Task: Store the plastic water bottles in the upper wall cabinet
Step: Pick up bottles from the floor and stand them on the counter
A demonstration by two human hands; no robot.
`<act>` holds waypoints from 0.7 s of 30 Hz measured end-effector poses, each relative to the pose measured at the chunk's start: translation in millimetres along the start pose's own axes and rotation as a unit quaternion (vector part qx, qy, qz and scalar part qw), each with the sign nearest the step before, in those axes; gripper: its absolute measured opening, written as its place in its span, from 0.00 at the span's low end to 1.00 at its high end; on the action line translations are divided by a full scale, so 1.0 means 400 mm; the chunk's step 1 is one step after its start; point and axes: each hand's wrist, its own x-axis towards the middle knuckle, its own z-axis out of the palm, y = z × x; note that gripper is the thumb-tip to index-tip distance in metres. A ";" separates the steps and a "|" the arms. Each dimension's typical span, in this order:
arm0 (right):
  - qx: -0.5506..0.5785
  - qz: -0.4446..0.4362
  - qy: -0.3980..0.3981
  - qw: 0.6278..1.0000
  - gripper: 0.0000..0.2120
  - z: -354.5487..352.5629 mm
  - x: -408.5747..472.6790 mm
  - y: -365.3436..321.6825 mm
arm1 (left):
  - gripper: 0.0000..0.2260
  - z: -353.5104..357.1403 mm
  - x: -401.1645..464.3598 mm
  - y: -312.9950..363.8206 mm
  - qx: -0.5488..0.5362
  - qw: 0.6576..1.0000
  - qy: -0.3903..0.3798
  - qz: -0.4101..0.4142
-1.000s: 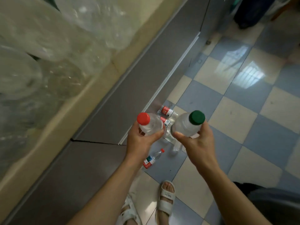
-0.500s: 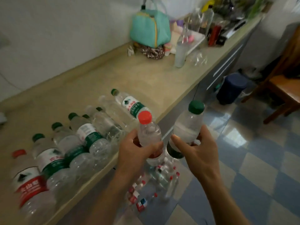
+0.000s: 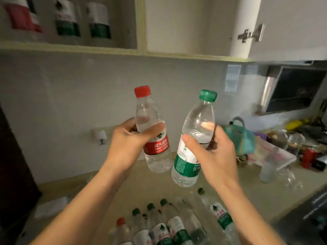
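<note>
Head view: left hand (image 3: pixel 131 144) fingers wrap a red-capped water bottle (image 3: pixel 152 131); right hand (image 3: pixel 212 156) fingers wrap a green-capped water bottle (image 3: pixel 194 137), both upright above the surface (image 3: pixel 155 184), below the open wall cabinet (image 3: pixel 177 32).

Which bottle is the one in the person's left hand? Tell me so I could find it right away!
Look below the open wall cabinet, in front of the grey wall, where two hands hold up bottles. The left hand grips the red-capped bottle. It has a red cap and red label, while the bottle in the right hand has green ones.
</note>
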 end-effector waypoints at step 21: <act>-0.086 -0.220 -0.042 0.971 0.26 0.618 0.563 -0.532 | 0.23 -0.565 0.428 0.597 0.147 0.914 0.292 0.238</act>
